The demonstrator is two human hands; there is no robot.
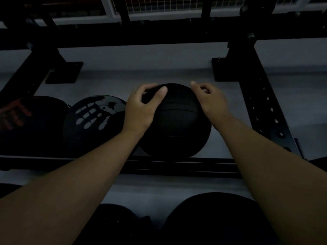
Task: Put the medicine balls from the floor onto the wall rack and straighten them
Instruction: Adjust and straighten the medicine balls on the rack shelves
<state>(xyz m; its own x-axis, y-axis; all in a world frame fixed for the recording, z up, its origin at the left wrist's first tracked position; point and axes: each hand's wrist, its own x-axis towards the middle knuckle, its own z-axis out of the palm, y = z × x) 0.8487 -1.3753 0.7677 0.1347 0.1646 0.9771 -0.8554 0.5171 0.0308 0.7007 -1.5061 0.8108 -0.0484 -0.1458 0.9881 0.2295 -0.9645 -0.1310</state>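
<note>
A plain black medicine ball (pixel 175 128) rests on the black rails of the wall rack (pixel 177 165). My left hand (pixel 141 106) grips its upper left side, thumb across the top. My right hand (pixel 210 99) lies on its upper right side with the fingers curled over the top edge. Left of it on the same rails sits a black ball with a white handprint (pixel 93 119), and further left a black ball with a red handprint (pixel 21 121). Two more dark balls (pixel 217 220) (pixel 113 225) lie lower down at the bottom of the view, dim and partly hidden by my forearms.
A perforated black upright (pixel 265 110) slants down on the right, and another black upright (pixel 33 68) on the left. A thick black crossbeam (pixel 159 34) runs above. The pale grey wall (pixel 150 68) is behind the rack, with a white mesh panel (pixel 166 4) at the top.
</note>
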